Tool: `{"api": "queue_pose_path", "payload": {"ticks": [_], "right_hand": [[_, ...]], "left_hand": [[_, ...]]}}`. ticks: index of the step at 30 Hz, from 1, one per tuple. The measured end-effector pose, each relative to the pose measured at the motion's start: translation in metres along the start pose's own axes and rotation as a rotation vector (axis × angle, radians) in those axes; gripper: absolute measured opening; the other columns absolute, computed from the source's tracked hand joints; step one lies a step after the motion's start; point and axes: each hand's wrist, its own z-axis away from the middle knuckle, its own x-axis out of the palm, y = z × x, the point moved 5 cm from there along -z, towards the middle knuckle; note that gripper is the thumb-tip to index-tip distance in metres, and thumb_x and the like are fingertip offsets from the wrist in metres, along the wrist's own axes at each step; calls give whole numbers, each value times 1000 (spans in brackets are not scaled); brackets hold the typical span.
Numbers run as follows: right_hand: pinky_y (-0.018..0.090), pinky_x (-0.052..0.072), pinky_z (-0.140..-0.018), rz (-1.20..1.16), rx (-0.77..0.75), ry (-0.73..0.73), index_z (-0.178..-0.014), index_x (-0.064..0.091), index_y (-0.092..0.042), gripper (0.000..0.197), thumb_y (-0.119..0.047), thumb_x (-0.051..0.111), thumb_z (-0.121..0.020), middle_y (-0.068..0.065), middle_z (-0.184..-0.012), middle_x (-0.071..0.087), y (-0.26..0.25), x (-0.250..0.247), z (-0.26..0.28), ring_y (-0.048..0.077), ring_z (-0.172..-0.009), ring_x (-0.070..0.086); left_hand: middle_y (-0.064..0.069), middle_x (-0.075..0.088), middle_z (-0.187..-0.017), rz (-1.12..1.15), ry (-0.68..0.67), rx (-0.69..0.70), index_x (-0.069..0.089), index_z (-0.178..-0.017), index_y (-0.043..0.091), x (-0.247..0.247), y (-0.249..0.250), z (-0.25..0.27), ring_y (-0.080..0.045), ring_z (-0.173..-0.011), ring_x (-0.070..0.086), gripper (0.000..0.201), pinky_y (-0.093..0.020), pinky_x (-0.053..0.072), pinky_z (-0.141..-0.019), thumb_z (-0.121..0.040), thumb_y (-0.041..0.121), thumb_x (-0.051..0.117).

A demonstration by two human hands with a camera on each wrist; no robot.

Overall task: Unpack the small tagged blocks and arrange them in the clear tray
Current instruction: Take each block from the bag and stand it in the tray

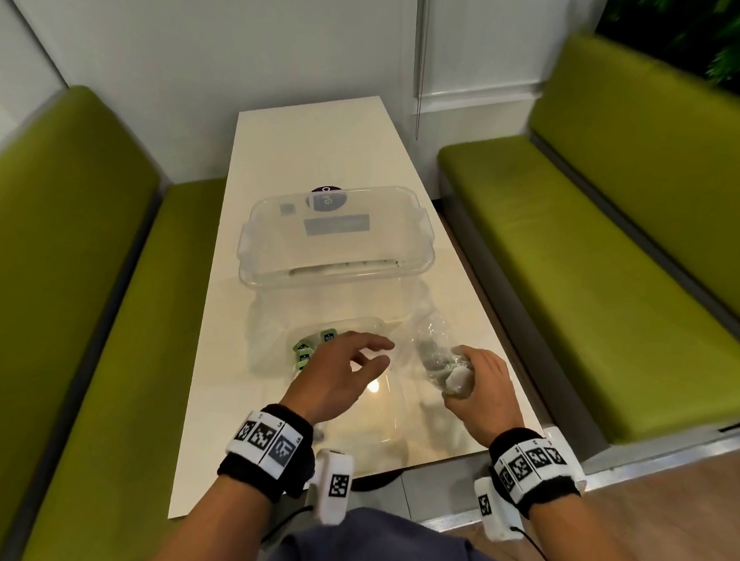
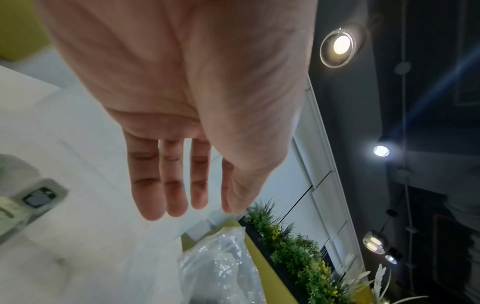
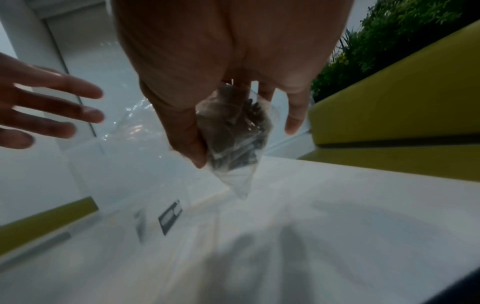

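Several small green tagged blocks point(image 1: 315, 346) lie at the left end of a small clear tray point(image 1: 362, 322) on the white table. My left hand point(image 1: 366, 357) hovers open over that tray, fingers spread and straight, holding nothing; the left wrist view shows its bare palm point(image 2: 168, 195) and one tagged block point(image 2: 39, 197) below it, blurred. To the right of the tray, my right hand point(image 1: 461, 372) grips a crumpled clear plastic bag point(image 1: 439, 360). In the right wrist view, thumb and fingers pinch this bag point(image 3: 233, 139), and dark pieces show inside it.
A large clear tub point(image 1: 246, 244) stands beyond the tray in the middle of the narrow table point(image 1: 310, 146). Loose clear wrapping point(image 1: 421, 303) lies between tub and tray. Green benches point(image 1: 82, 295) flank the table on both sides. The table's near edge is close to my wrists.
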Motion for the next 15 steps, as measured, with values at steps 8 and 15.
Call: {"api": "queue_pose_path", "payload": {"ticks": [8, 15], "right_hand": [[-6, 17, -101, -149, -222, 24, -139, 50, -21, 78, -7, 86, -72, -4, -145, 47, -39, -22, 15, 9, -147, 25], [3, 29, -109, -250, -295, -14, -143, 40, -40, 90, -2, 83, -74, -5, -155, 40, -63, -44, 20, -16, -141, 23]], "left_hand": [[19, 62, -125, 37, -25, 157, 70, -113, 48, -12, 38, 2, 3, -104, 63, 25, -18, 49, -88, -100, 27, 63], [21, 61, -120, -104, -25, 177, 53, -115, 67, -20, 51, 11, -1, -89, 64, 44, -24, 55, -80, -87, 44, 78]]}}
